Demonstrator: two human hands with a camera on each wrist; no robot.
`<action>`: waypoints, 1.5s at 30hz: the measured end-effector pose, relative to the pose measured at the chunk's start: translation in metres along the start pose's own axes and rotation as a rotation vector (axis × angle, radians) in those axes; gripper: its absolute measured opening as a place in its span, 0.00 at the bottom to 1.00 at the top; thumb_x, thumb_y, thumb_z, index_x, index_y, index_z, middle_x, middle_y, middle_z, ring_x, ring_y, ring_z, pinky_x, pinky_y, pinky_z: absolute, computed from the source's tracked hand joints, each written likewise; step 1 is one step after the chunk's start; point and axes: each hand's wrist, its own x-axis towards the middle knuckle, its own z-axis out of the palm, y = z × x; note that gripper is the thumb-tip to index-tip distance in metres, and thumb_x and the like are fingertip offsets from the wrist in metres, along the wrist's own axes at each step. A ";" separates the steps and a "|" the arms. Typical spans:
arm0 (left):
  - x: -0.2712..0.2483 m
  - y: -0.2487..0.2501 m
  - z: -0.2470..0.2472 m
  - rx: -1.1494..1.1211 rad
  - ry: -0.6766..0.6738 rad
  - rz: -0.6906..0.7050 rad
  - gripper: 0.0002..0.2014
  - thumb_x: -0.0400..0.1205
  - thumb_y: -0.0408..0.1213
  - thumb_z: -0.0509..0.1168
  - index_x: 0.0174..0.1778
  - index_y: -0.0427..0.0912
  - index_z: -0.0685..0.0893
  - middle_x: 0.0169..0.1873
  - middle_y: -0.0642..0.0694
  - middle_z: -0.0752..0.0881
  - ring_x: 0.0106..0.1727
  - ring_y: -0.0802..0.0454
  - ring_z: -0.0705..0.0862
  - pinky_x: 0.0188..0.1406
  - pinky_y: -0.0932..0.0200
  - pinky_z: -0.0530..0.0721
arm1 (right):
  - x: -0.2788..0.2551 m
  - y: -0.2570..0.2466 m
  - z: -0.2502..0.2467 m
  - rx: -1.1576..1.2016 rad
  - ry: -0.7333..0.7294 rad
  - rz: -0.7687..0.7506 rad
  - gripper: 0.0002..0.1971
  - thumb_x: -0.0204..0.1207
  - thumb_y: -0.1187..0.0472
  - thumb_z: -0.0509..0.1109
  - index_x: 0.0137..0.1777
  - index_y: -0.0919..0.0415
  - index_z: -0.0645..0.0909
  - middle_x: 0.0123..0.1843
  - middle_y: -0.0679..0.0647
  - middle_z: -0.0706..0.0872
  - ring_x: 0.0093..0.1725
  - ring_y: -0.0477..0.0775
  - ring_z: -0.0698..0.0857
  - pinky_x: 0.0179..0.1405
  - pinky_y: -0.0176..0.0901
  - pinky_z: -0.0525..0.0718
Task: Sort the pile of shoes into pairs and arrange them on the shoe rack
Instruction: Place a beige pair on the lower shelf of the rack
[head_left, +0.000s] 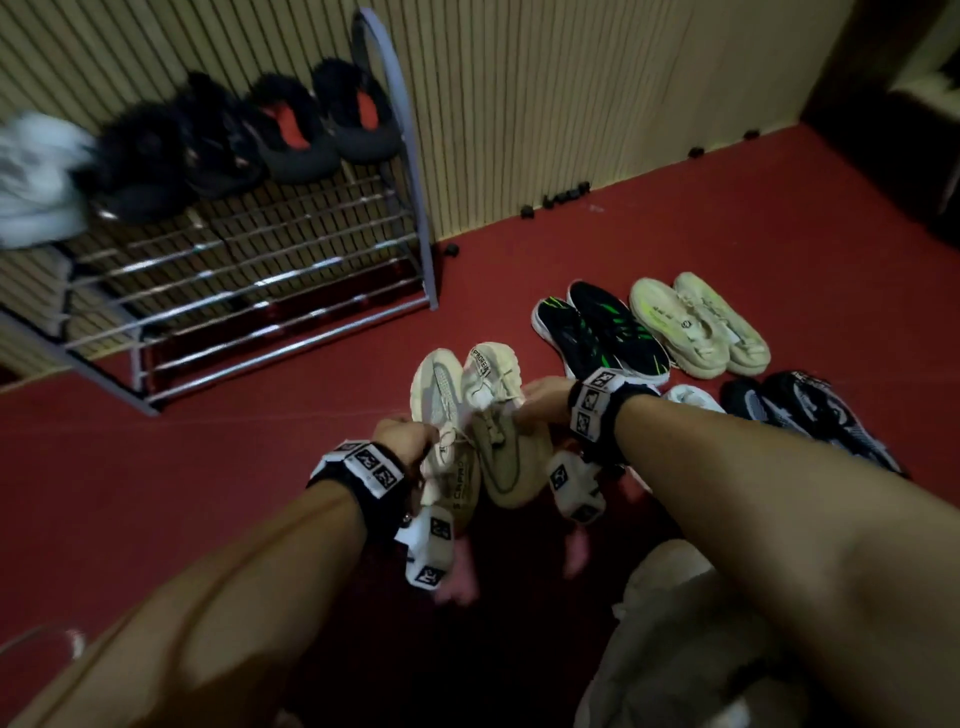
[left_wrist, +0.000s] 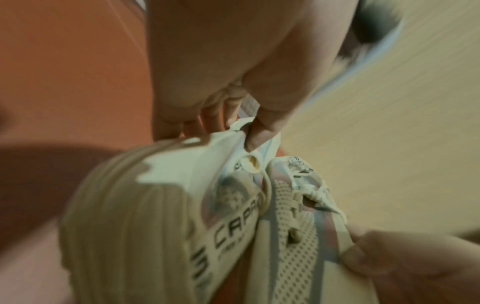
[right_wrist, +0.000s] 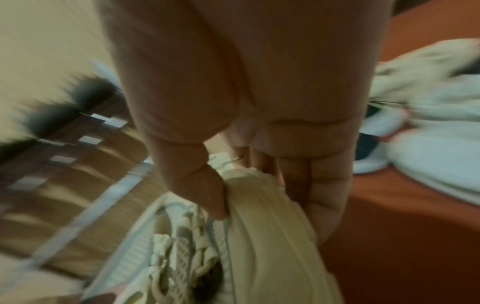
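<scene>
**Cream knit sneakers held as a pair, ready for the rack**

Cream mesh fills the nearest part of the scene: two matching knit sneakers hang side by side in front of the person, toes pointing away toward the rack. The left hand (head_left: 402, 434) pinches the cream sneaker with dark lettering on its side (head_left: 444, 441) at the heel end, thumb and fingers curled onto the collar and pull tab, as the left wrist view shows. The right hand (head_left: 540, 402) grips the second cream sneaker with a ribbed sole (head_left: 498, 431), thumb pressed along the upper and fingers wrapped under the sole. Holding each shoe at the rear keeps the toes free to lead, and keeping the two touching suggests they have been matched and will go in as a pair.

Just beyond the right wrist, on the dark red floor (head_left: 260, 493), the remaining shoes lie grouped two by two: a black and grey patterned pair (head_left: 810, 415), a black pair with green stripes (head_left: 597, 332), and a pale yellow-cream pair (head_left: 701, 322). A white shoe (head_left: 693, 397) peeks out behind the right wrist; its partner is hidden. That grouping reads as sorting largely done.

Farther off, against the ribbed beige wall, stands the grey metal shoe rack with chrome bars (head_left: 415, 208). Its top tier carries black fur-trimmed slippers with red insoles (head_left: 322, 124), further black fluffy slippers (head_left: 156, 156) and blurred white shoes (head_left: 36, 176) at the left edge, while the lower tiers appear open, probably the destination for the held pair.
</scene>
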 end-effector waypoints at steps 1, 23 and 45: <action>-0.003 0.006 -0.011 -0.016 -0.007 0.019 0.07 0.75 0.23 0.69 0.47 0.33 0.84 0.31 0.40 0.83 0.27 0.46 0.79 0.17 0.66 0.75 | -0.007 -0.010 -0.003 -0.016 0.000 -0.033 0.20 0.57 0.57 0.75 0.48 0.65 0.82 0.43 0.65 0.84 0.45 0.64 0.87 0.45 0.54 0.87; -0.062 0.050 -0.272 -0.164 0.234 0.169 0.06 0.78 0.33 0.67 0.35 0.43 0.82 0.42 0.40 0.85 0.42 0.43 0.83 0.46 0.46 0.87 | -0.084 -0.269 0.023 0.166 0.016 -0.206 0.06 0.65 0.66 0.66 0.41 0.64 0.73 0.32 0.61 0.75 0.25 0.57 0.74 0.27 0.43 0.73; 0.143 0.030 -0.355 -0.780 0.516 0.081 0.14 0.71 0.35 0.72 0.51 0.34 0.87 0.47 0.31 0.90 0.47 0.33 0.90 0.48 0.26 0.86 | 0.120 -0.361 0.053 0.740 -0.183 -0.319 0.21 0.73 0.79 0.56 0.54 0.57 0.82 0.52 0.59 0.87 0.51 0.60 0.87 0.51 0.56 0.87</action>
